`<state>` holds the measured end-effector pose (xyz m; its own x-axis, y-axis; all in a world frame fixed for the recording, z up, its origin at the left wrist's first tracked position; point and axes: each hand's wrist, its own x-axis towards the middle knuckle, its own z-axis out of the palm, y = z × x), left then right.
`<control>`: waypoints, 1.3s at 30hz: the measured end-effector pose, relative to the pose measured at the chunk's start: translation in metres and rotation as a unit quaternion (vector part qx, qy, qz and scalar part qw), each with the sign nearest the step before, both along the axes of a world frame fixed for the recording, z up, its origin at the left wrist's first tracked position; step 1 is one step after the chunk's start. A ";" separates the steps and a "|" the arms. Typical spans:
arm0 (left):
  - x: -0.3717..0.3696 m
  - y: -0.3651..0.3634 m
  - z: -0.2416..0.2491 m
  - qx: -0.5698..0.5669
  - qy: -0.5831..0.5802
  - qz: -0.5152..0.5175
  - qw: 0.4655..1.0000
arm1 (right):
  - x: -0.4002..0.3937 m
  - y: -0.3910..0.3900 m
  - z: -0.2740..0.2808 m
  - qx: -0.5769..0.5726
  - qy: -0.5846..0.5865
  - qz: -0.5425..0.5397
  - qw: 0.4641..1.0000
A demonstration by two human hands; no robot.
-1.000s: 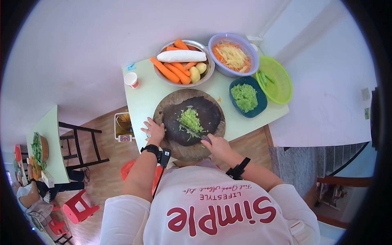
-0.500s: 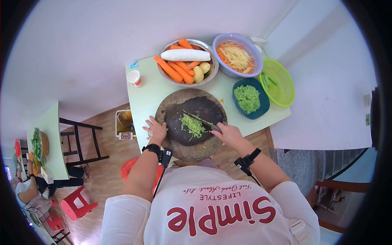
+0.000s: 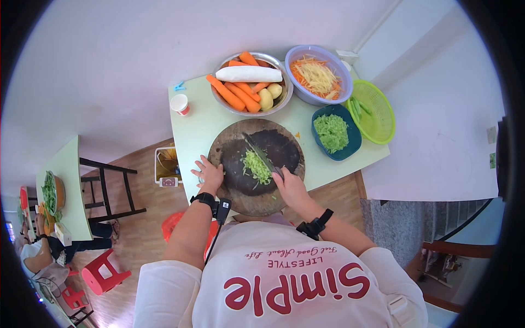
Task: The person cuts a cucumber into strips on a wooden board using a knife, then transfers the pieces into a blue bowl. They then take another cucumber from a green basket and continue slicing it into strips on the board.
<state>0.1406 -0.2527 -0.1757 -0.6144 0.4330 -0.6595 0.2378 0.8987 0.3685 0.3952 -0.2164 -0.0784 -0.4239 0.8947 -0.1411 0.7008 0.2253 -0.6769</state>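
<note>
In my right hand (image 3: pixel 291 188) is a kitchen knife (image 3: pixel 258 151), its handle gripped at the right of the round wooden chopping board (image 3: pixel 235 197). The blade points up and to the left, along the upper right side of a small heap of chopped green vegetable (image 3: pixel 254 167). My left hand (image 3: pixel 209 174) rests on the board's left edge, fingers spread and holding nothing. Small green bits lie scattered about the heap.
Behind the board stand a metal bowl (image 3: pixel 217 100) of carrots, potatoes and a white radish, and a purple basin (image 3: pixel 346 74) of shreds. Right are a dark teal bowl (image 3: pixel 357 143) of green shreds and a lime basket (image 3: pixel 384 117). A paper cup (image 3: pixel 180 105) stands left.
My right hand has shifted slightly left and down, turning the knife steeper so its tip reaches further up the board. My left hand has stayed in place.
</note>
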 end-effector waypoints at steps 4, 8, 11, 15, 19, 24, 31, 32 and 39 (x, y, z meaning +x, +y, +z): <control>-0.002 0.000 0.001 -0.009 0.002 -0.012 1.000 | 0.004 0.002 -0.011 -0.031 -0.042 0.032 0.998; -0.003 -0.005 -0.003 0.019 -0.004 0.001 1.000 | 0.007 -0.003 0.002 -0.021 -0.045 0.035 0.998; -0.011 -0.010 -0.011 0.055 -0.012 0.012 0.998 | 0.014 -0.003 -0.002 -0.017 -0.090 0.060 0.994; -0.030 -0.046 -0.038 0.247 -0.004 0.023 0.969 | 0.012 -0.018 0.005 -0.009 -0.056 0.083 0.995; -0.037 -0.079 -0.025 0.298 0.066 0.035 0.952 | -0.010 -0.027 -0.005 -0.047 -0.058 0.186 0.980; -0.051 -0.108 -0.034 0.266 0.092 0.050 0.958 | -0.016 -0.027 -0.020 -0.081 -0.039 0.152 0.984; -0.032 -0.093 -0.023 0.294 0.103 0.017 0.950 | 0.029 -0.010 -0.003 -0.069 -0.022 0.050 0.996; -0.028 -0.088 -0.024 0.306 0.113 -0.001 0.945 | 0.036 -0.010 0.003 -0.074 -0.020 0.081 0.994; -0.014 -0.066 -0.020 0.311 0.121 -0.047 0.941 | 0.084 -0.007 0.007 -0.055 -0.112 0.267 0.956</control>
<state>0.1265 -0.3189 -0.1952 -0.6539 0.7492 -0.1056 0.4500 0.4973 0.7417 0.4791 -0.2231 -0.0717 -0.7638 0.5344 -0.3620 0.6359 0.5272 -0.5636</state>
